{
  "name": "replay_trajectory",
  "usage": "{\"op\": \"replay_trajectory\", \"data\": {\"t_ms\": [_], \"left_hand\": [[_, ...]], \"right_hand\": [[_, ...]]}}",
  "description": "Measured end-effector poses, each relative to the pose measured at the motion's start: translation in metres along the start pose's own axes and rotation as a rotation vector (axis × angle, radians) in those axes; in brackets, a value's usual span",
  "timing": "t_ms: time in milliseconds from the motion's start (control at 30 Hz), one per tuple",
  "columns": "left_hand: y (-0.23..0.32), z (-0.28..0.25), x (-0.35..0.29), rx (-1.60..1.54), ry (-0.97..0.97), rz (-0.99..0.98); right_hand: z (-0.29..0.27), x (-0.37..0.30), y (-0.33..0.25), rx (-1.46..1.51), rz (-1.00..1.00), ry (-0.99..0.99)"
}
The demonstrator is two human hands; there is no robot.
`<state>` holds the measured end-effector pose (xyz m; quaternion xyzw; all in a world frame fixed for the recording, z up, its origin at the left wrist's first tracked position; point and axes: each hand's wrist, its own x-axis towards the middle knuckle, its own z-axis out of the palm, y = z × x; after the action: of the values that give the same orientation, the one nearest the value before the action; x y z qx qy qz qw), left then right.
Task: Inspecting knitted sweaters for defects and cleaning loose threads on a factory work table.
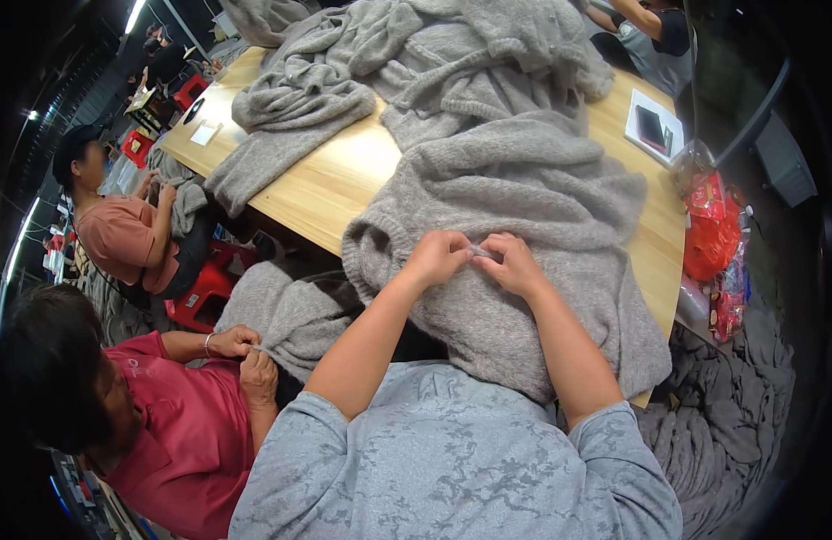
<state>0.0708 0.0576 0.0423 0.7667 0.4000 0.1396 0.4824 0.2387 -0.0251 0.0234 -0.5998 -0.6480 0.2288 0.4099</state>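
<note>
My left hand point(437, 260) and right hand point(513, 266) almost meet, thumbs and fingers pinched on the grey knit garment point(515, 184), though the bit between my fingertips is too small to make out clearly. The garment lies in folds on the table point(317, 205), its near part reaching my shirt point(461, 450). More grey knits point(470, 58) are heaped beyond it.

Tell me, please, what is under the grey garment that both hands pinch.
The garment lies partly on the wooden table, whose bare top shows at either side. The covered tabletop, and anything else beneath, cannot be seen.
</note>
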Motion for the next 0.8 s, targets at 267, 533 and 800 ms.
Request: {"op": "replay_trajectory", "data": {"t_ms": [267,533,800], "left_hand": [[-0.006,0.016,0.000,-0.316,-0.028,0.003],[-0.012,0.011,-0.025,0.164,0.117,0.353],[-0.024,0.024,-0.033,0.298,0.392,0.536]], "right_hand": [[0.003,0.005,0.010,0.044,0.029,-0.038],[-0.008,0.003,-0.004,0.030,-0.109,-0.072],[0.013,0.033,-0.014,-0.209,-0.126,-0.077]]}}
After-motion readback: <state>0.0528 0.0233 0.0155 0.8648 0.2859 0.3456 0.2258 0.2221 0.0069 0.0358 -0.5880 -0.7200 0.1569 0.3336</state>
